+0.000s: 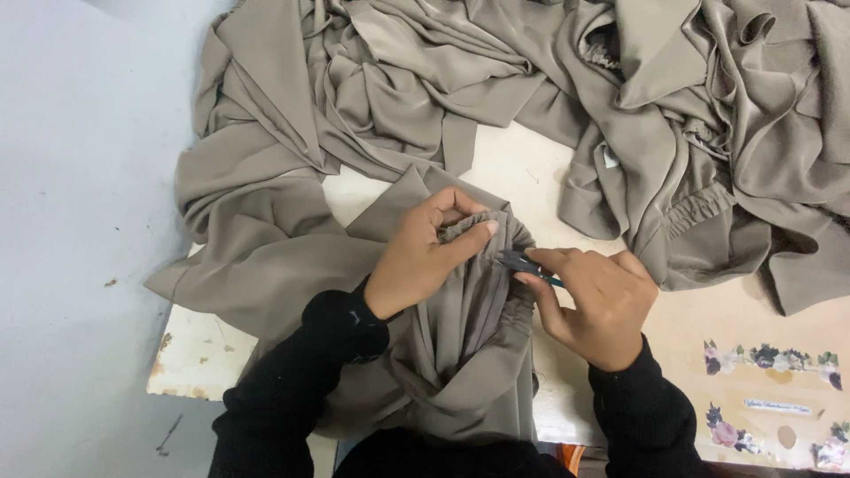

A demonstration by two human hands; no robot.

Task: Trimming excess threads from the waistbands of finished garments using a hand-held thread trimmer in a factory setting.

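In the head view, the left hand (423, 257) pinches a gathered, elastic-ruched edge of the taupe garment (469, 327), its grip closed on the fabric with the thumb pressed along the top of the ruffle and the fingers curled behind it. The right hand (595, 301), just right of it, has its grip closed around small thread snips (524, 263), whose dark blades point left and touch the ruched edge between the two hands. The garment piece hangs from the left hand down toward the person's lap, at the near edge of the pale desk (522, 168). Both arms wear black sleeves (305, 372). A big heap of the same taupe fabric (655, 106) covers the far and right parts of the desk. Flower stickers (766, 357) sit at the desk's near right corner. The grey floor (80, 221) lies to the left.
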